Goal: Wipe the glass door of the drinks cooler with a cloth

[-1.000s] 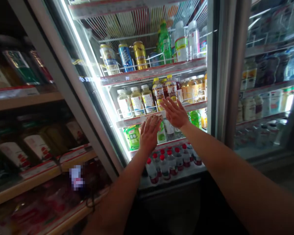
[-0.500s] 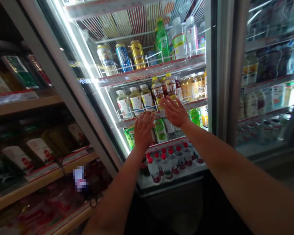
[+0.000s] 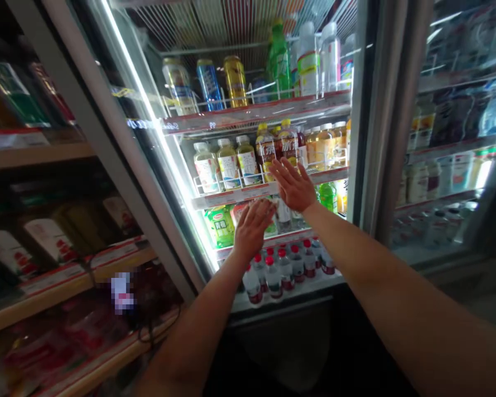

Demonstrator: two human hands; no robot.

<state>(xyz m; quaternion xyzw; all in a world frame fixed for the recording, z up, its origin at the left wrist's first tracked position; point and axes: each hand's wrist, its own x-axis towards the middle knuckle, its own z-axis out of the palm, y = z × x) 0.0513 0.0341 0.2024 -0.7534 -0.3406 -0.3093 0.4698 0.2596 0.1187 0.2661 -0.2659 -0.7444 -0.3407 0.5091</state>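
Note:
Both my arms reach forward in front of a lit drinks fridge. My left hand (image 3: 253, 227) is palm-down with fingers stretched, in front of the lower shelf with a green drink pack (image 3: 220, 226); it holds nothing. Higher and to the right, my right hand (image 3: 294, 184) has its fingers extended and is empty. It overlaps the lower part of a dark iced-tea bottle with a yellow cap (image 3: 289, 142). Whether either hand touches the fridge front or a bottle, I cannot tell. Pale-yellow bottles with white caps (image 3: 228, 164) stand left of the iced tea.
Cans (image 3: 235, 81) and a green soda bottle (image 3: 280, 59) fill the upper shelf. Small red-capped bottles (image 3: 274, 275) stand at the bottom. A wooden shelf (image 3: 37, 154) with dark bottles is at left; a metal door frame (image 3: 386, 121) and another fridge are at right.
My left hand has shifted right and slightly down, uncovering the green pack. The right hand stays nearly in place against the bottles. The view has shifted slightly.

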